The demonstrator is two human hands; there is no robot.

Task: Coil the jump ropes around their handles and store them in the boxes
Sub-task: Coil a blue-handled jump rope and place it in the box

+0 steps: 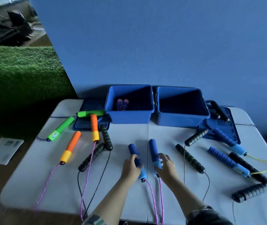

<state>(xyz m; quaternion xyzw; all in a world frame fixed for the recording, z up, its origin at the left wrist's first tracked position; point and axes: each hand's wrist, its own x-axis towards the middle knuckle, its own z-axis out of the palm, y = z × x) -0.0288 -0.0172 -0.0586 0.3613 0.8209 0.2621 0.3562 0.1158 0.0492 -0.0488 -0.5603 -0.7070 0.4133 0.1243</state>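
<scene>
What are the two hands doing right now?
Left hand: closed on the left blue handle.
Right hand: open, fingers at the right blue handle.

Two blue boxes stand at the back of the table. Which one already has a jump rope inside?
The left box: a coiled rope with pink handles lies inside. The right box looks empty.

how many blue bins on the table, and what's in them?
2. Left box at the table's back holds one coiled rope; right box beside it looks empty, though its floor is shadowed.

Head view, angled down, near table (pixel 51 184)
</scene>
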